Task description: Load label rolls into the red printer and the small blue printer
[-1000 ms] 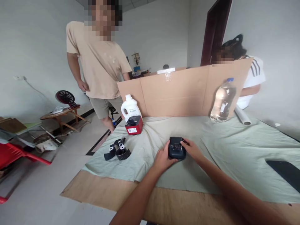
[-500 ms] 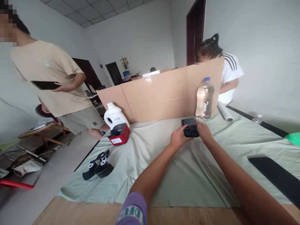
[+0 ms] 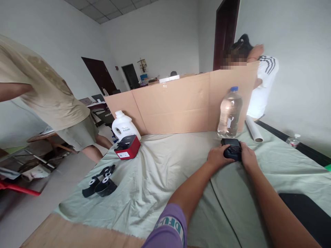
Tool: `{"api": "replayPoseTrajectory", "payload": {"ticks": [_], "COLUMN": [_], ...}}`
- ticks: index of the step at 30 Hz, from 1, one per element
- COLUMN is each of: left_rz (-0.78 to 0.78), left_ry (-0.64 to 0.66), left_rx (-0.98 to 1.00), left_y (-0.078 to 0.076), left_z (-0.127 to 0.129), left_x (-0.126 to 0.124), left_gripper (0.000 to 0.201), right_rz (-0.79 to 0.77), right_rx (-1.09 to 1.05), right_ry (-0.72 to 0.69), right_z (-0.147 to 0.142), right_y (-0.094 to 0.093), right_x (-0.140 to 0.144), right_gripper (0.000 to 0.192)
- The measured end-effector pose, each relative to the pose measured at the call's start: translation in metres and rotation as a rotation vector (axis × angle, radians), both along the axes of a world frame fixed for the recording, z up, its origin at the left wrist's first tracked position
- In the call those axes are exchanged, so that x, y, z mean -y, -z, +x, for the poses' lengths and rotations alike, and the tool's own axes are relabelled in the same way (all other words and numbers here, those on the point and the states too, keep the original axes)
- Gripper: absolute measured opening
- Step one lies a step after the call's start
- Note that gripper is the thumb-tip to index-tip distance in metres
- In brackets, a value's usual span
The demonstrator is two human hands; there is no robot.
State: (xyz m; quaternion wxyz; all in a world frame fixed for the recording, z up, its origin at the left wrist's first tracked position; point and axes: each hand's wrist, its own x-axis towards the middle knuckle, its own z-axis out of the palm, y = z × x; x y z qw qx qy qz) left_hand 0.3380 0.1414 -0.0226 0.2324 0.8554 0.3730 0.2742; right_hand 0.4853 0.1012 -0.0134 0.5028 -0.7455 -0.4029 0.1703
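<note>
- Pale green cloth (image 3: 160,172) covers the counter, backed by a brown cardboard screen (image 3: 181,103)
- clear plastic water bottle (image 3: 229,113) stands just behind the device
- left hand (image 3: 218,157) and right hand (image 3: 247,157), each grip closed on the small black boxy device (image 3: 232,149) resting on the cloth

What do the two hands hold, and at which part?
Left hand and right hand grip the small black device by its left and right sides.

Two hands, the left hand (image 3: 216,157) and the right hand (image 3: 247,155), are gripping one dark device (image 3: 232,150). One water bottle (image 3: 229,113), one white jug (image 3: 123,126), one red box (image 3: 127,147) and one paper roll (image 3: 253,129) are sitting on the cloth.
</note>
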Motion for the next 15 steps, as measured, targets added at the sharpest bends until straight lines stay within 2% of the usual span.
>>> {"api": "replayPoseTrajectory", "payload": {"ticks": [2, 4, 6, 8, 9, 11, 13, 15], "left_rz": [0.017, 0.047, 0.100, 0.181, 0.227, 0.332, 0.418, 0.386], "left_ry": [0.010, 0.012, -0.015, -0.084, -0.165, -0.407, -0.748, -1.101], "left_rx": [-0.023, -0.024, 0.009, 0.094, 0.137, 0.223, 0.338, 0.470], "left_y": [-0.001, -0.003, -0.011, -0.025, -0.035, -0.055, -0.071, -0.077], "left_z": [-0.012, -0.043, -0.096, -0.169, -0.211, -0.299, -0.383, -0.453], "left_x": [0.005, 0.012, 0.017, 0.021, 0.021, 0.018, 0.012, 0.002], "left_gripper": [0.093, 0.092, 0.082, 0.066, 0.060, 0.049, 0.044, 0.049], "right_rz": [0.012, 0.078, 0.166, 0.246, 0.282, 0.339, 0.363, 0.356], "right_rx": [0.071, 0.232, 0.411, 0.541, 0.582, 0.610, 0.567, 0.477], "right_ry": [0.016, 0.041, 0.051, 0.013, -0.038, -0.186, -0.367, -0.529], "right_z": [-0.004, -0.012, -0.025, -0.047, -0.061, -0.099, -0.150, -0.211], "right_y": [-0.006, -0.016, -0.026, -0.034, -0.036, -0.035, -0.030, -0.024], "right_x": [0.002, 0.005, 0.008, 0.011, 0.012, 0.012, 0.010, 0.005], "right_gripper": [0.062, 0.058, 0.054, 0.049, 0.047, 0.043, 0.041, 0.042]}}
